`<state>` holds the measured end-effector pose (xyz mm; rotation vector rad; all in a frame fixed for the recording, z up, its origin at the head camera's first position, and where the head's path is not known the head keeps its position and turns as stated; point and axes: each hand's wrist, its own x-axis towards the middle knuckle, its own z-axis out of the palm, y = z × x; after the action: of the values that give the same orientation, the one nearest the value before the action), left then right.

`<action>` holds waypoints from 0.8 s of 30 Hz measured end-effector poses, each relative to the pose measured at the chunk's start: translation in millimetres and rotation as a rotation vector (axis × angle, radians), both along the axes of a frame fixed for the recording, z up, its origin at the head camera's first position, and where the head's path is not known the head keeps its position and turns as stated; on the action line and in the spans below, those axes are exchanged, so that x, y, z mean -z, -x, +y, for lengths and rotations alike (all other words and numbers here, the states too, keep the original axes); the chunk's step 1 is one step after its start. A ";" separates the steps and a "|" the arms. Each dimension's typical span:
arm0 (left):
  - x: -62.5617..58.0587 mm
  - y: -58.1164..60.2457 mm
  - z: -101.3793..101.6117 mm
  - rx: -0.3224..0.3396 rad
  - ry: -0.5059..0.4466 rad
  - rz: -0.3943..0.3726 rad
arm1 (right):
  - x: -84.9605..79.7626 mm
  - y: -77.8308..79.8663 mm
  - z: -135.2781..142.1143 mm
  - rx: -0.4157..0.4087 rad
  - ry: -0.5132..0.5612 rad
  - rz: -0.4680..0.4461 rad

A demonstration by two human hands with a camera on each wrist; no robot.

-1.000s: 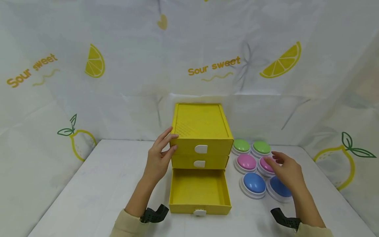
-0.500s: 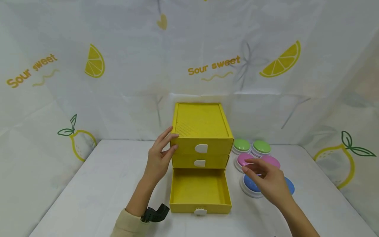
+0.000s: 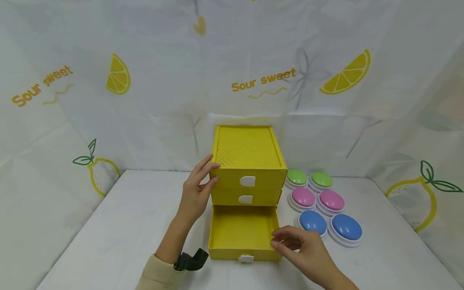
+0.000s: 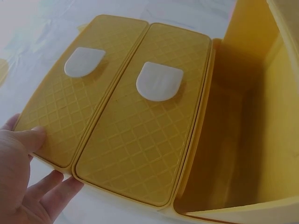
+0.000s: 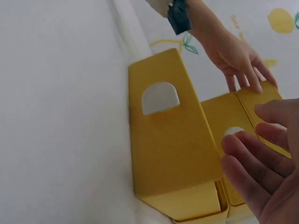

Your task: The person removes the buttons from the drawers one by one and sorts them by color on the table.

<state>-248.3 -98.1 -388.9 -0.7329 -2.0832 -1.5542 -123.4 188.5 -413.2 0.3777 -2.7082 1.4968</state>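
Observation:
A yellow drawer cabinet (image 3: 250,147) with three stacked drawers stands on the table, each drawer with a white pull tab. Its bottom drawer (image 3: 224,253) is pulled out and has nothing in it; the upper two are closed. My left hand (image 3: 195,193) holds the cabinet's upper left front corner, thumb on the front face and fingers on its top and side. Holding nothing, my right hand (image 3: 306,251) is at the drawer's right front corner, fingers loosely bent. In the right wrist view, the drawer front (image 5: 163,144) is beyond my right hand's fingertips.
Right of the cabinet, dome push buttons on white bases stand in three rows of two: green (image 3: 322,179) at the back, pink (image 3: 303,197) in the middle, blue (image 3: 346,226) in front. A white sheet printed with lemons (image 3: 346,74) hangs behind the table (image 3: 127,225).
My right hand has come from over the right-hand buttons leftward and nearer, to the drawer's right front corner. The left hand and cabinet have stayed put.

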 end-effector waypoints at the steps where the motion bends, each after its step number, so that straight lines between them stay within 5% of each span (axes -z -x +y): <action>1: -0.1 0.1 0.1 0.001 -0.001 -0.001 | 2.6 -2.3 -3.1 -0.010 0.007 0.015; 5: -0.4 0.3 0.1 0.000 -0.003 -0.006 | 11.6 -8.2 -12.0 -0.066 0.029 0.029; 13: -1.1 0.2 1.0 0.004 0.000 -0.012 | 30.8 -11.0 -20.3 -0.181 0.051 -0.168; 21: -3.2 -1.2 0.9 0.001 -0.004 -0.032 | 48.8 -6.5 -28.9 -0.173 0.029 -0.084; 24: -3.4 -1.1 0.7 0.003 -0.005 -0.035 | 54.3 -5.5 -33.3 -0.168 0.019 0.020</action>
<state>-247.3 -97.4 -385.5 -0.7124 -2.1036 -1.5834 -117.9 155.2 -467.5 0.6302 -2.7045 1.5458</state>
